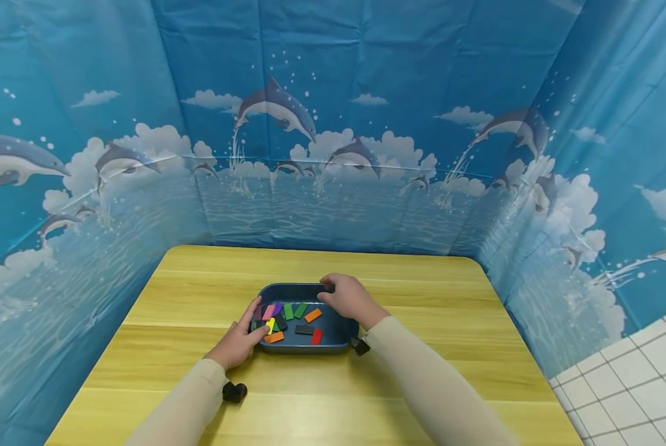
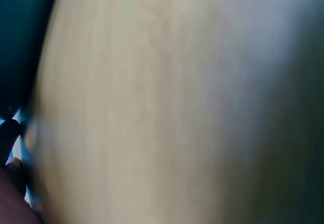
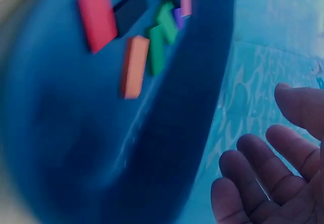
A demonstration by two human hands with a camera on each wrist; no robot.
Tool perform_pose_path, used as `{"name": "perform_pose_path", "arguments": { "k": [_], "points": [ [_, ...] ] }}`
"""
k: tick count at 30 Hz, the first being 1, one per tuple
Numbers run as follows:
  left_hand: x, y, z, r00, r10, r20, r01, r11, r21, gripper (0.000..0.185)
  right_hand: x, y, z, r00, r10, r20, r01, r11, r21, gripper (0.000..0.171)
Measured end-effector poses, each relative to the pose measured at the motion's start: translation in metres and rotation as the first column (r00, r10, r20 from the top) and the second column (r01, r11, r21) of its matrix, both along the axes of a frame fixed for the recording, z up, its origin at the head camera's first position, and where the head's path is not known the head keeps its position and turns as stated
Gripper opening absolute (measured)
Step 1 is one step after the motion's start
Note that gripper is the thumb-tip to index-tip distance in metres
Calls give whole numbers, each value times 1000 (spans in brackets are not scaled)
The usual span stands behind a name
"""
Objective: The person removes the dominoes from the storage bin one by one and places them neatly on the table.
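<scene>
Tray: a dark blue rectangular tray (image 1: 333,337) stood on the yellow wooden table (image 1: 199,291), near the middle and towards the person's edge.
Contents: small flat coloured blocks lay loose on the tray floor, bunched at its left half. Among them were a pink block (image 1: 268,311), a purple block (image 1: 277,308), two green blocks (image 1: 294,310), an orange block (image 1: 313,315), a second orange block (image 1: 274,337), a black block (image 1: 304,329), a red block (image 1: 316,336) and a yellow block (image 1: 270,324).
Left hand: the left hand (image 1: 238,341) lay against the tray's left end, thumb up along the rim and fingers curled round the near left corner, gripping the tray. The left wrist view was blurred to wood grain and a dark edge, so it added nothing.
Right hand: the right hand (image 1: 348,297) rested over the far right rim of the tray. In the right wrist view its fingers (image 3: 253,158) were loose and slightly bent, apart from the tray wall (image 3: 167,133), holding nothing.
Sleeves: both forearms wore pale beige sleeves (image 1: 422,378).
Wrist fittings: a small black device (image 1: 235,391) showed beneath the left wrist, another (image 1: 359,347) by the right wrist.
Surroundings: a blue backdrop (image 1: 310,124) printed with dolphins and clouds enclosed the table on three sides; white floor tiles (image 1: 634,384) showed at lower right.
</scene>
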State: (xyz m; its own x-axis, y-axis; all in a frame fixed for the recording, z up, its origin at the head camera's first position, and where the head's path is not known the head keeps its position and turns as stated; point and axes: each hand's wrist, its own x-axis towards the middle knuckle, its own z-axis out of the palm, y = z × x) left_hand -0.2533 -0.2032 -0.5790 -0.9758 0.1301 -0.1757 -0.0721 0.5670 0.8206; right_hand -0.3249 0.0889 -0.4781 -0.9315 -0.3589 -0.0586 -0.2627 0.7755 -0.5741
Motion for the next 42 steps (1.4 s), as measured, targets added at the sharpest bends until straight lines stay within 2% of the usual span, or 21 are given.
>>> {"name": "perform_pose_path", "arguments": {
  "k": [4,10,17,25,34,42],
  "points": [
    [0,1,0,1000,4,8,-4,1000,-3,77,-7,-10,-9,997,-13,78,19,997,-75,41],
    [2,2,0,1000,14,12,-14,1000,9,77,-12,-17,-32,982,-21,188,25,999,-22,38],
    [2,4,-1,1000,20,-13,-19,999,26,78,-16,-18,-55,984,-38,176,30,998,47,35],
    [3,7,-5,1000,27,-6,-27,999,39,77,-14,-21,-83,978,-144,151,142,990,26,45],
    [1,3,-6,999,33,-14,-33,999,43,76,-15,-25,-86,981,-123,149,129,991,-27,43],
    [0,4,-5,999,39,-7,-39,998,46,77,-14,-27,-87,980,-134,145,138,990,-17,49]
  ]
}}
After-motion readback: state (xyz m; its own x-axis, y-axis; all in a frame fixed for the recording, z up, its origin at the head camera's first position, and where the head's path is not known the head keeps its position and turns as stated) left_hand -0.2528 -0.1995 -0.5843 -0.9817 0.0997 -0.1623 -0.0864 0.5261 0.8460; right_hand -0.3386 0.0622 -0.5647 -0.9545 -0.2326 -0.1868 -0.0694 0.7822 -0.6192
